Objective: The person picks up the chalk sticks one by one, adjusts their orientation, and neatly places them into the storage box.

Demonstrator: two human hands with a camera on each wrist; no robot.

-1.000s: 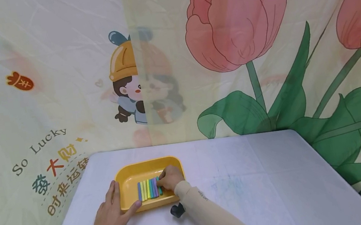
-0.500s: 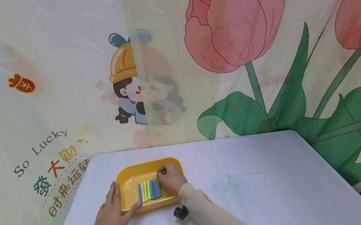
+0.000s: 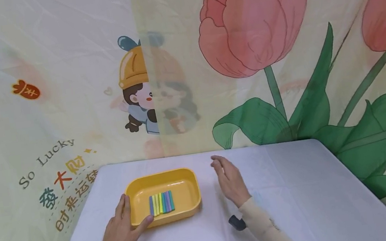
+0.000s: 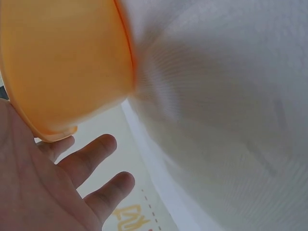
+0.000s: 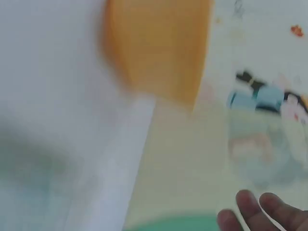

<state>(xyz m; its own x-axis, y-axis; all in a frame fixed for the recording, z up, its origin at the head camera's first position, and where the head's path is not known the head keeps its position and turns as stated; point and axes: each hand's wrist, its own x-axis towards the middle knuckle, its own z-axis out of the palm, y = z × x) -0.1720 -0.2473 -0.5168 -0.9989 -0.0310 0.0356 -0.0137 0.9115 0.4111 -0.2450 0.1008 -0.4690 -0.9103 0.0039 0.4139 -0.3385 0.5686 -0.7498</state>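
A yellow tray [image 3: 184, 189] lies on the white table, with several slim coloured sticks [image 3: 161, 202], like chalk or clay, side by side in a row inside it. They run purple, yellow, teal and blue. My left hand [image 3: 118, 234] rests at the tray's near left corner, its thumb over the front rim and its fingers along the left side. In the left wrist view, those fingers [image 4: 91, 156] are spread and mostly straight beside the tray wall [image 4: 67, 57]. To the right of the tray, my right hand [image 3: 230, 181] hovers with extended fingers, holding nothing visible.
The white table [image 3: 299, 192] extends to the right, with a faint bluish smudge partly behind the right arm. A printed cloth backdrop [image 3: 77, 62] with tulips stands along the table's far edge. Dark straps [image 3: 237, 222] are on both wrists.
My right hand has let go of a teal stick at the row's right end, then moved out of the tray to the right, fingers straightening. The left hand has stayed at the tray.
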